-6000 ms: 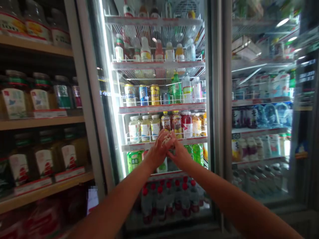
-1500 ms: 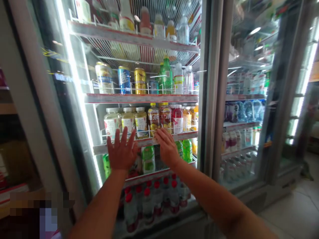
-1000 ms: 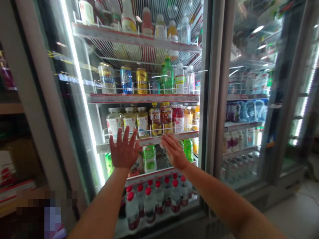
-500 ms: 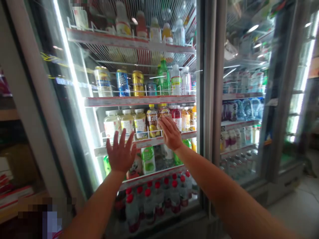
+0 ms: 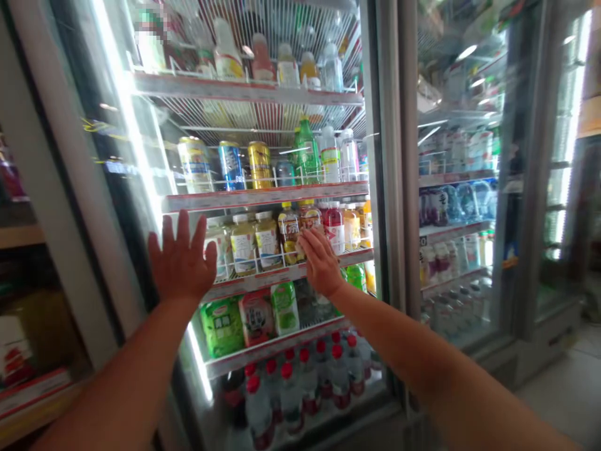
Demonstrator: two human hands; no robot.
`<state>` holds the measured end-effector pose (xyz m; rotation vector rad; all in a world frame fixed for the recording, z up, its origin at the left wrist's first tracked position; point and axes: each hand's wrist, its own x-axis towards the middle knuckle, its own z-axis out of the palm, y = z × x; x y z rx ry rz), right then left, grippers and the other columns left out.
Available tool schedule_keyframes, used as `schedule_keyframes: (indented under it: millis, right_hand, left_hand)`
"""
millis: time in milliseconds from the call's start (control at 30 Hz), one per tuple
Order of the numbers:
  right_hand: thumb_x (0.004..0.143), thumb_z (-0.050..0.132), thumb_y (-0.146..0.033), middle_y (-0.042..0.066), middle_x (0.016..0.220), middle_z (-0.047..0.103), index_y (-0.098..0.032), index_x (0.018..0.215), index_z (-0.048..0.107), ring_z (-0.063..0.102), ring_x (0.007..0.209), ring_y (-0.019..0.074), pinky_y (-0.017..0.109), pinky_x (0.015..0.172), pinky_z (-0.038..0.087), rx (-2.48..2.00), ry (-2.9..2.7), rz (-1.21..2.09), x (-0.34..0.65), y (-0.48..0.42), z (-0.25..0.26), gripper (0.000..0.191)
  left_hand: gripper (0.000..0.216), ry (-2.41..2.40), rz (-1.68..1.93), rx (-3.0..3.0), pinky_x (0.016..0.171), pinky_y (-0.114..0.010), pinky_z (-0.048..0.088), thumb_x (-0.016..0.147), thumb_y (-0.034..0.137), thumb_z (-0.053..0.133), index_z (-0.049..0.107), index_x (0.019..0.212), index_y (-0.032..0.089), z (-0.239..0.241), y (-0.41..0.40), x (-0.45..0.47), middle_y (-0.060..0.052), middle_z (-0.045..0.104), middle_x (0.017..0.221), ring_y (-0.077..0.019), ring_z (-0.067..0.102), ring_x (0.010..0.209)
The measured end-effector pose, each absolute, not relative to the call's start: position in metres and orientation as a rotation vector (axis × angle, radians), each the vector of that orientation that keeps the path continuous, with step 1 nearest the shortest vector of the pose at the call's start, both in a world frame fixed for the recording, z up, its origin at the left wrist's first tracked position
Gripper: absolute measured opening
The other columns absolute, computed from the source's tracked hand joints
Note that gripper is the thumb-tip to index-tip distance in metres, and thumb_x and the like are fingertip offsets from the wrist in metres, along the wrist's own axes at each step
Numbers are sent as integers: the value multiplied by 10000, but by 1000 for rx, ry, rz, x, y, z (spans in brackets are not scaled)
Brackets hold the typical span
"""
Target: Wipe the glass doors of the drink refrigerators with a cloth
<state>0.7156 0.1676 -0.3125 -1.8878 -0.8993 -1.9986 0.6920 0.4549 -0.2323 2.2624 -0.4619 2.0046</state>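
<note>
My left hand (image 5: 184, 260) is raised at the left side of a glass fridge door (image 5: 185, 357), its fingers spread, palm toward the glass and nothing in it. Further right, my right hand (image 5: 323, 263) has its fingers together over a pale, crumpled cloth (image 5: 302, 243), pressed toward the door. Most of this cloth is hidden under the fingers; whether it is fabric or paper is unclear. Behind the right fingertips stand a brown tea bottle (image 5: 288, 233) with a yellow cap and a red-labelled bottle (image 5: 334, 227).
Shelves behind the glass hold drink cans (image 5: 260, 165), a green bottle (image 5: 307, 150), green packs (image 5: 221, 329) and several red-capped bottles (image 5: 291, 398). A metal door frame (image 5: 392, 188) runs up the right side, with another fridge (image 5: 455, 235) beyond. Shop shelving (image 5: 32, 391) stands at the left.
My left hand has moved left and up, fingers still spread. My right hand stays about where it was with the cloth. The view has shifted slightly, uncovering the green packs on the lower shelf.
</note>
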Motion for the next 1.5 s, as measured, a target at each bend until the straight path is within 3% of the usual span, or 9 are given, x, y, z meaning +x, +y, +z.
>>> schedule_keyframes:
  millis: [167,400,600,767,833,1000,1200,1367,1500]
  right_hand:
    - [996,426,-205,15,1497,521,-187,1420,524,308,1487,177,391,1252,295,-2162,-1486,-1850,706,212,-303,435]
    - [986,396,-124,84,1557,433,-105,1467,471,212,1524,203,396,1277,216,-2003,-819,-1816,709,254,-258,487]
    - [981,445,-124,26,1525,487,-183,1422,536,313,1484,163,349,1273,201,-2221,-1554,-1656,710,270,-268,454]
    - [971,379,-83,42,1562,427,-182,1495,437,228,1519,172,399,1273,221,-1992,-976,-1777,716,258,-230,536]
    - [974,376,-94,59,1552,440,-162,1482,453,233,1517,183,400,1270,231,-1945,-938,-1794,716,257,-234,518]
    - [981,409,-126,36,1497,519,-186,1419,530,288,1494,163,380,1263,229,-2105,-1472,-1721,714,252,-261,458]
    - [985,381,-105,48,1524,487,-174,1460,480,300,1489,159,401,1261,227,-1990,-979,-1864,711,222,-257,491]
    - [986,426,-136,32,1461,560,-200,1408,542,355,1463,164,393,1238,296,-2137,-1399,-1831,708,203,-288,442]
    - [986,421,-116,10,1494,528,-229,1442,505,364,1460,147,412,1261,235,-2176,-1326,-1867,710,186,-282,477]
  left_hand:
    - [571,-496,2032,2227,1237,-576,78,1015,396,407,312,1559,253,-236,456,695,-84,218,1648,-294,103,1544]
    - [571,-488,2022,2231,1239,-573,83,1018,399,408,308,1560,252,-236,459,697,-76,212,1650,-287,98,1546]
    - [575,-499,2024,2216,1244,-563,75,1014,380,426,295,1564,280,-237,460,698,-60,202,1651,-284,102,1546]
    - [581,-507,2038,2208,1242,-564,83,1011,388,437,293,1564,283,-237,461,699,-65,212,1649,-284,106,1545]
    - [575,-505,2046,2211,1241,-564,85,1014,396,430,303,1561,270,-237,461,699,-76,225,1646,-286,110,1544]
    - [564,-497,2047,2210,1242,-559,92,1018,402,413,316,1556,266,-237,461,699,-76,235,1643,-282,117,1544]
    - [575,-498,2021,2218,1238,-575,91,1012,398,409,291,1564,287,-237,461,697,-51,197,1655,-284,100,1546]
    - [585,-488,2004,2233,1242,-569,90,1006,391,416,286,1567,290,-236,460,695,-51,203,1655,-280,102,1546]
    - [586,-492,2000,2235,1240,-574,90,1004,394,414,290,1566,285,-236,459,694,-53,195,1657,-289,100,1546]
